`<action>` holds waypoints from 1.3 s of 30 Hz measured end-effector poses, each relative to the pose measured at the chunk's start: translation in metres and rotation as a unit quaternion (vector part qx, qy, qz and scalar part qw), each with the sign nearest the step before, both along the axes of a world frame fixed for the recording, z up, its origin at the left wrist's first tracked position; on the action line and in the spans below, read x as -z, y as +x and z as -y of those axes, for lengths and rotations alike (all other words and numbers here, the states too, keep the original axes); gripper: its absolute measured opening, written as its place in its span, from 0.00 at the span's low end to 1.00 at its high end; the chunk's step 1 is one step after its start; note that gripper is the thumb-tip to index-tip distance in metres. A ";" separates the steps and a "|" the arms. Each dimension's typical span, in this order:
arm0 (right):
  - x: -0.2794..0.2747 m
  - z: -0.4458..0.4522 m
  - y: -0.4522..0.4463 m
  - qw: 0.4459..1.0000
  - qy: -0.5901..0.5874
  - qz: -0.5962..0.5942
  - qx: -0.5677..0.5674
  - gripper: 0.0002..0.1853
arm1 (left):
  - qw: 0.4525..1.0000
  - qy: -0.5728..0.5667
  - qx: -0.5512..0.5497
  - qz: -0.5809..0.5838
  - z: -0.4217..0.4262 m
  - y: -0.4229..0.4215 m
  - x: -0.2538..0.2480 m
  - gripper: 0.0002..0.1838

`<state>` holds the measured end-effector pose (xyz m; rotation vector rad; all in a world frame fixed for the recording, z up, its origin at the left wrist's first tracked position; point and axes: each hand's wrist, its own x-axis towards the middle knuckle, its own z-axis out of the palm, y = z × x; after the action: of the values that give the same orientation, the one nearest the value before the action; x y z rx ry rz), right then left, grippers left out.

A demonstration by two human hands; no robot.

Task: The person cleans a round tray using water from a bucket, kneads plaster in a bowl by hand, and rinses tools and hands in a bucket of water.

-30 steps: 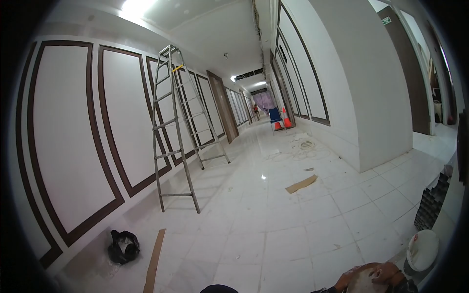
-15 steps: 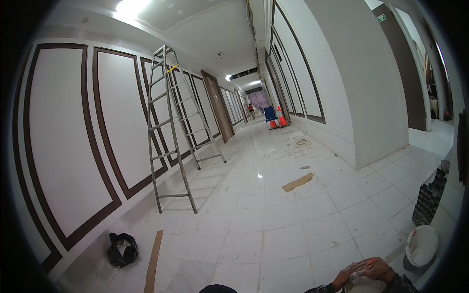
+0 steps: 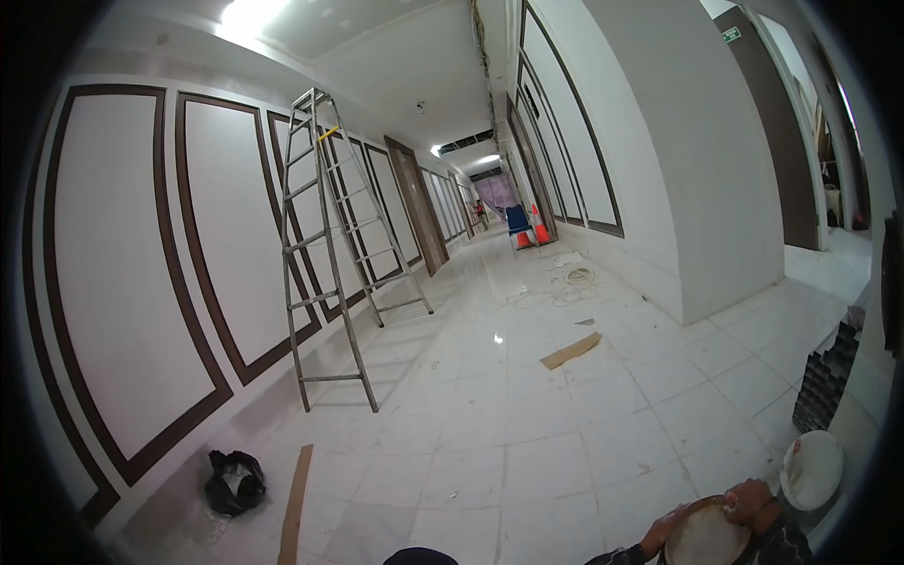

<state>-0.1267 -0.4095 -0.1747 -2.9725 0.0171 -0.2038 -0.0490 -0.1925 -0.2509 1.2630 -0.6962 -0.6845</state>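
Note:
In the lower right of the head view, a round bucket (image 3: 708, 540) with pale, whitish contents is cut off by the bottom edge. My left hand (image 3: 665, 529) is at its left rim, fingers curled along the edge. My right hand (image 3: 749, 501) is closed like a fist over the right side of the rim; whatever it may hold is too small to make out. Just right of that hand stands a white bucket (image 3: 812, 471) with whitish smears inside. Dark sleeves cover both forearms.
A metal stepladder (image 3: 330, 254) stands at the left wall. A black plastic bag (image 3: 234, 482) and a cardboard strip (image 3: 296, 504) lie lower left. Farther on are a cardboard piece (image 3: 571, 350), coiled cable (image 3: 578, 277), a blue chair (image 3: 519, 221) and orange cones (image 3: 539, 226). Dark stacked pieces (image 3: 826, 386) lean right.
My hands were together over the bucket and have moved apart. My right hand has shifted right and slightly up, and the bucket's pale contents show more.

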 end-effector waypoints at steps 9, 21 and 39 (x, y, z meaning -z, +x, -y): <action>-0.026 -0.043 -0.002 0.949 0.141 -0.223 -0.171 0.16 | 0.987 0.058 -0.046 0.140 0.037 0.037 0.114 0.25; -0.009 -0.037 0.002 0.825 0.544 -0.117 -0.102 0.17 | 0.982 0.001 -0.064 -0.179 0.022 0.011 0.059 0.23; -0.005 0.000 -0.017 0.997 -0.017 -0.070 -0.031 0.18 | 0.992 0.079 -0.023 0.098 0.024 0.037 0.094 0.26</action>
<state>-0.1433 -0.4097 -0.1698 -3.0100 -0.0619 0.0113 -0.0118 -0.2168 -0.3448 1.5011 -0.7837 -0.5915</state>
